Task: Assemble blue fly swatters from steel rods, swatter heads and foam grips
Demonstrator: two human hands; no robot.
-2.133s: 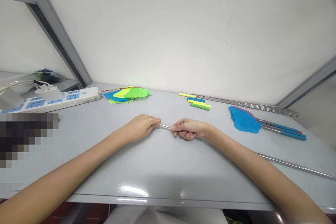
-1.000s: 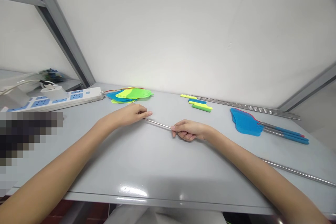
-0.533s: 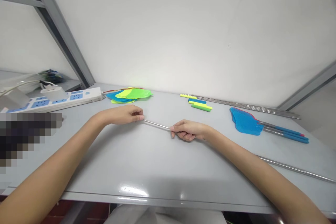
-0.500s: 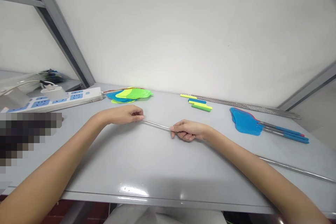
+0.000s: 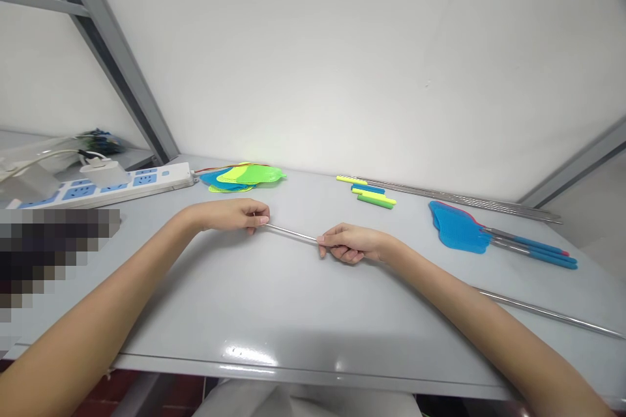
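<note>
A thin metal rod (image 5: 292, 233) stretches between my two hands just above the grey table. My left hand (image 5: 232, 214) pinches its left end between thumb and fingers. Farther along, my right hand (image 5: 348, 243) grips the rod with thumb and curled fingers; the part inside that hand is hidden. Behind my left hand lies a pile of green, yellow and blue fly-swatter heads (image 5: 244, 176). Beyond my right hand are several short yellow, blue and green sleeves (image 5: 374, 197).
Long metal rods (image 5: 454, 195) lie along the wall. Blue fly swatters (image 5: 460, 228) with metal shafts rest on the right, and another metal rod (image 5: 552, 313) lies nearer. A white power strip (image 5: 166, 176) with plugs sits at the left, by a blurred-out patch.
Almost nothing differs. My left hand has shifted very slightly, and both hands still hold the rod in the same place.
</note>
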